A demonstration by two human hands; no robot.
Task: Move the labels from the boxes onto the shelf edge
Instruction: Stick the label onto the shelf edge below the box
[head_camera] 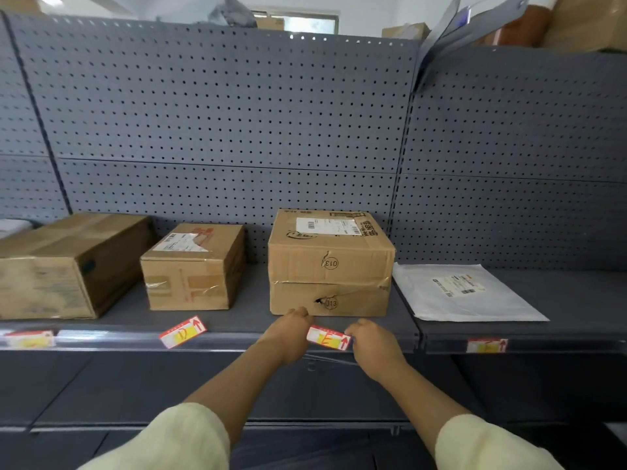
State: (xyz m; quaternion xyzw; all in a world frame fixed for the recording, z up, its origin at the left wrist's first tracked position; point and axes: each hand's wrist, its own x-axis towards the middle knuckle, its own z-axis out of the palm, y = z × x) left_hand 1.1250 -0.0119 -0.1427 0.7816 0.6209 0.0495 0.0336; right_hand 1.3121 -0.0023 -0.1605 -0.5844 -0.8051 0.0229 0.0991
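Note:
A red, white and yellow label (328, 337) lies tilted at the shelf edge (237, 342), below the stacked middle boxes (330, 266). My left hand (288, 334) holds its left end and my right hand (371, 344) pinches its right end. Another label (183, 331) lies tilted on the edge in front of the small box (193, 266). Two more labels sit flat in the edge strip: a label at far left (30, 339) and a label at right (487, 345).
A large cardboard box (68, 262) stands at the left of the shelf. A white mailer bag (464, 291) lies on the right section. Grey pegboard (237, 113) backs the shelf. A lower shelf (169, 385) juts out beneath my arms.

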